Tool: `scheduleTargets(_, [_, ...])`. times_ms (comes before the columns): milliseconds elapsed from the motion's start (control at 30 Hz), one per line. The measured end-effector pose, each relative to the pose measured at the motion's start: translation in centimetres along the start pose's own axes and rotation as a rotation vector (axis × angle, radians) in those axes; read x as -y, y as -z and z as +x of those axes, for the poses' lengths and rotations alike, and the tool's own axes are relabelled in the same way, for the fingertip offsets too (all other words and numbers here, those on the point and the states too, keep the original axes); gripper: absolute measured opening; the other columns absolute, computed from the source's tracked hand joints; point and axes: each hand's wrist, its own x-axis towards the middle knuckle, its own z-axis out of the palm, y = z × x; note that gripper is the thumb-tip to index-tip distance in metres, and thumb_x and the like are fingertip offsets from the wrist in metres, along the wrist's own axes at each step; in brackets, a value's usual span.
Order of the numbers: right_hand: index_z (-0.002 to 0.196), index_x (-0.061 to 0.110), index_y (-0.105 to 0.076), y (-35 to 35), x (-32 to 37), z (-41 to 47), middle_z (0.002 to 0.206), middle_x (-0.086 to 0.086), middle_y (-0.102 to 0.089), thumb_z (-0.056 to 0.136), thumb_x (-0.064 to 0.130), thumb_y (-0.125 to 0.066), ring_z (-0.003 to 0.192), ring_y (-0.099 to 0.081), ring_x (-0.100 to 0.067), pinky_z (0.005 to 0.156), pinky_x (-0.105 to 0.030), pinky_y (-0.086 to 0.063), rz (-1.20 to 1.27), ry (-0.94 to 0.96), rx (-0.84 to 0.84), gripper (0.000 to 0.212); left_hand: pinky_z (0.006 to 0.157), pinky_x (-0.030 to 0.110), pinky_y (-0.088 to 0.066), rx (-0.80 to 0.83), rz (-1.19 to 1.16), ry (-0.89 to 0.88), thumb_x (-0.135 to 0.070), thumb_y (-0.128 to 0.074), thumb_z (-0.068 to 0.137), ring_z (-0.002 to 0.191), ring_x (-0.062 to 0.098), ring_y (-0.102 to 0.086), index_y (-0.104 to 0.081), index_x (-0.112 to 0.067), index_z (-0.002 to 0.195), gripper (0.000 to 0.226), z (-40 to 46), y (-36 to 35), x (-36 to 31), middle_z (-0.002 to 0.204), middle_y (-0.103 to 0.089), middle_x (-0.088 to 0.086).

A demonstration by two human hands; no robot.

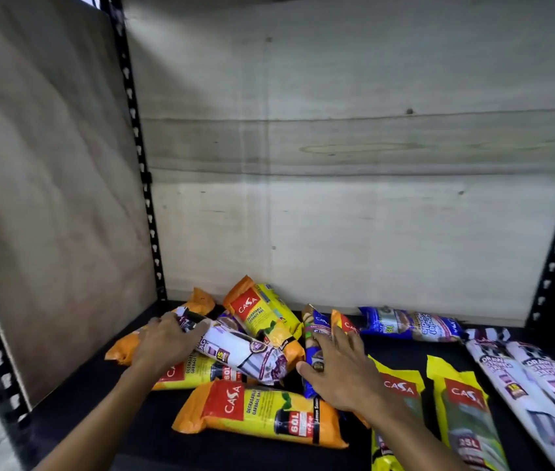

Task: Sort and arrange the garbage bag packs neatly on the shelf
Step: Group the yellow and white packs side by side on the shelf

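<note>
Deep inside a shelf bay with a black shelf floor (pixel 82 396), plywood back panel (pixel 354 215) and slotted black uprights. Reaching into a loose pile of garbage bag packs at the left-centre, still jumbled and overlapping at odd angles.

Left hand (pixel 167 341) laid on the far end of a white-and-purple pack (pixel 245 351) lying slantwise across the heap — fingers curled over its end in what looks like a grip, presumably to lift it clear of the orange-and-yellow packs beneath. Right hand (pixel 340 372) spread flat over a blue pack (pixel 317 348) wedged upright-ish in the middle of the pile; fingers open and extended, thumb out to the left, pressing or about to close rather than clamping — hard to say which.

Nearest the camera, an orange-and-yellow pack (pixel 262 416) lying crosswise, apart from the rest by a little. Another of the same kind (pixel 266 311) tilted against the back of the heap.

To the right, sorting already showing: two yellow packs (pixel 463 409) side by side, lengthwise, and beyond them two white packs (pixel 541 385) laid parallel at the far right. A lone blue pack (pixel 412 324) lying along the back panel, likely awaiting its mate from the pile.

Judged roughly halfway — groups begun on the right, the left heap unsorted.
</note>
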Motion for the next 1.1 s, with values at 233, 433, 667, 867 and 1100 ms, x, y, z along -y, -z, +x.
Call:
scheduleTargets(233, [0.158,0.035,-0.009,-0.5,-0.3,0.0,0.168,0.0,0.003,0.092,0.072,-0.037,0.153,0.009,-0.032,0.121,-0.052,-0.012,0.015,-0.004,0.004,0.081,0.087,0.04,-0.055,0.081,-0.124,-0.028,-0.082,-0.058,0.065,0.094,0.024,-0.063,-0.06,-0.016,0.123,0.088,0.8,0.3,0.6,0.106,-0.066,0.007])
scheduleTargets(433, [0.158,0.035,-0.008,-0.5,-0.2,0.1,0.168,0.0,0.004,0.092,0.071,-0.037,0.153,0.008,-0.032,0.121,-0.051,-0.013,0.004,0.003,0.023,0.081,0.087,0.044,-0.056,0.174,-0.234,0.065,-0.074,-0.068,0.065,0.087,0.025,-0.067,-0.064,-0.013,0.1,0.071,1.7,0.5,0.6,0.094,-0.07,0.007])
scheduleTargets(667, [0.158,0.035,-0.009,-0.2,-0.2,0.0,0.168,0.001,0.001,0.092,0.071,-0.038,0.153,0.008,-0.033,0.121,-0.051,-0.013,0.016,-0.001,0.049,0.081,0.085,0.045,-0.057,0.145,-0.418,0.067,-0.068,-0.08,0.055,0.088,0.028,-0.068,-0.06,-0.02,0.101,0.07,1.4,0.5,0.8,0.099,-0.069,0.009])
scheduleTargets(867, [0.158,0.036,-0.009,-0.1,-0.1,0.0,0.168,0.001,0.0,0.091,0.073,-0.039,0.153,0.008,-0.032,0.121,-0.052,-0.014,0.035,-0.015,0.076,0.082,0.074,0.038,-0.058,0.223,-0.72,-0.15,-0.033,-0.08,0.074,0.082,0.027,-0.075,-0.055,-0.017,0.108,0.045,-0.5,1.1,-1.6,0.088,-0.078,0.011])
scheduleTargets(1100, [0.155,0.018,-0.029,3.2,0.1,-1.2,0.166,-0.008,-0.017,0.108,0.042,-0.024,0.153,-0.006,-0.029,0.122,-0.045,-0.006,0.202,0.015,0.156,0.053,0.082,0.053,-0.058,0.293,-0.912,-0.216,-0.013,-0.079,0.074,0.088,0.033,-0.074,-0.05,-0.017,0.121,0.055,-2.0,2.2,-4.9,0.098,-0.074,0.015])
